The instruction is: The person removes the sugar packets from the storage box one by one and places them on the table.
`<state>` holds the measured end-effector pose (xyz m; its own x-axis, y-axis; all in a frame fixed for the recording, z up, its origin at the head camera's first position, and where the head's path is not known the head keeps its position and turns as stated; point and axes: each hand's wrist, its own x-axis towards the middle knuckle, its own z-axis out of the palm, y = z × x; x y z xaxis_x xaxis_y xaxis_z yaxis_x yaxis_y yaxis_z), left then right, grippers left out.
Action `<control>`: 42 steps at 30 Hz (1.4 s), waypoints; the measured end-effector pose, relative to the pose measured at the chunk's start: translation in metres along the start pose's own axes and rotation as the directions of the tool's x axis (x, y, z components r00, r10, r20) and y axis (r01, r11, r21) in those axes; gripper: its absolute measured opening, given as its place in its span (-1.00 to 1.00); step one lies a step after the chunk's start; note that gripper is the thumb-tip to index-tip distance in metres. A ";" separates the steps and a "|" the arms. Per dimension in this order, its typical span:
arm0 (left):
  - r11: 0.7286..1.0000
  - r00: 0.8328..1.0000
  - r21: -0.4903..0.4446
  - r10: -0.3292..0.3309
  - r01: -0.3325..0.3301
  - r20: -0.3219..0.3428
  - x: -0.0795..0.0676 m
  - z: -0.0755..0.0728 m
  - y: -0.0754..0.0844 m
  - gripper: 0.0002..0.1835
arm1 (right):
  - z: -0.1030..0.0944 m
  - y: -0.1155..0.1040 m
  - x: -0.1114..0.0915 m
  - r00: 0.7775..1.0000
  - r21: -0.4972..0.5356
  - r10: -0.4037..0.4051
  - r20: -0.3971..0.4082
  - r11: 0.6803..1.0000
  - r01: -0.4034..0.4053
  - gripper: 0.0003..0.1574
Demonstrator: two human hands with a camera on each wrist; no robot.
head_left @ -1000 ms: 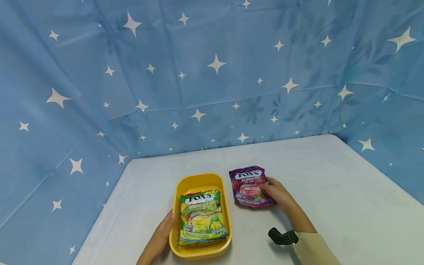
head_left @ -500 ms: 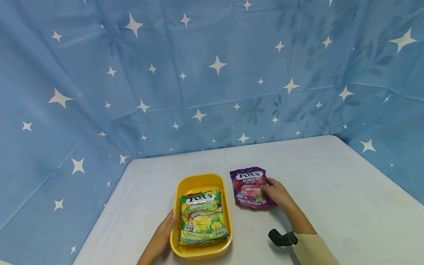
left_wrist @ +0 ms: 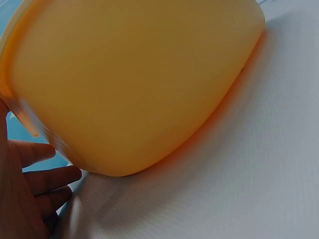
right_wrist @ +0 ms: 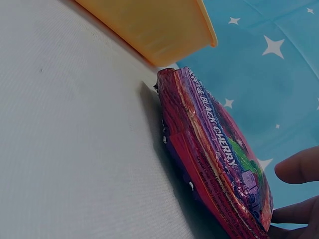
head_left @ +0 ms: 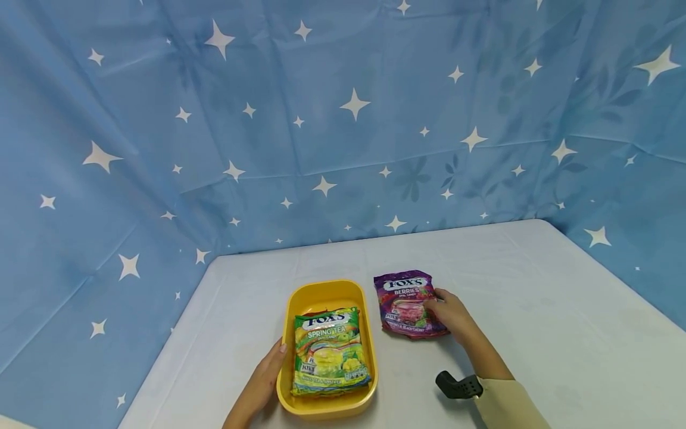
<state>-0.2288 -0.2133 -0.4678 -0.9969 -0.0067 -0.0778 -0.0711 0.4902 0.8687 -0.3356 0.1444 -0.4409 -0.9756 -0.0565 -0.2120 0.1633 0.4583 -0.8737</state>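
Note:
A yellow plastic tray (head_left: 368,351) stands on the white table, with a green and yellow bag of Fox's Spring Tea candy (head_left: 329,351) lying in it. Beneath that bag a bit of red wrapper shows. My left hand (head_left: 262,378) touches the tray's left side; in the left wrist view its fingers (left_wrist: 52,179) extend fairly straight by the tray's outer wall. Right of the tray lies a purple bag of Fox's Berries candy (head_left: 404,304). My right hand (head_left: 452,313) is at its right edge, fingers touching it. In the right wrist view a gap shows between the thumb (right_wrist: 299,167) and the bag.
A white cloth covers the table (head_left: 509,286). Behind it and on both sides hangs a blue curtain (head_left: 343,149) with white stars. A black strap piece (head_left: 458,386) sticks out from the right wrist, at the cuff of a beige sleeve (head_left: 506,402).
The whole head view has shifted slightly to the right in the picture. Both hands, the tray and the candy bags keep their places relative to each other.

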 end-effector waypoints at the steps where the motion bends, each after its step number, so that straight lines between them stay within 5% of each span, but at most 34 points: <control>1: 1.000 1.000 0.002 -0.001 0.001 0.000 0.000 0.000 0.000 -0.28 | 0.000 0.000 0.000 1.000 -0.001 0.000 -0.002 1.000 0.000 -0.17; 22: 0.998 0.998 -0.006 0.068 -0.068 0.007 -0.003 0.001 -0.001 -0.37 | -0.001 0.001 0.001 0.999 -0.025 -0.031 -0.021 0.999 0.030 -0.17; 29: 0.998 0.998 -0.008 0.056 -0.056 -0.002 -0.003 0.001 -0.001 -0.35 | -0.001 -0.002 -0.001 0.995 -0.099 -0.061 -0.082 0.994 0.053 -0.14; 42: 0.999 0.999 0.012 0.032 -0.032 -0.005 -0.003 -0.001 0.001 -0.34 | 0.009 -0.030 -0.017 0.985 -0.106 -0.166 -0.053 0.981 0.160 -0.12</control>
<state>-0.2257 -0.2140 -0.4664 -0.9988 0.0044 -0.0479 -0.0392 0.5003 0.8649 -0.3228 0.1232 -0.4153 -0.9956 -0.0846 -0.0401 -0.0113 0.5346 -0.8450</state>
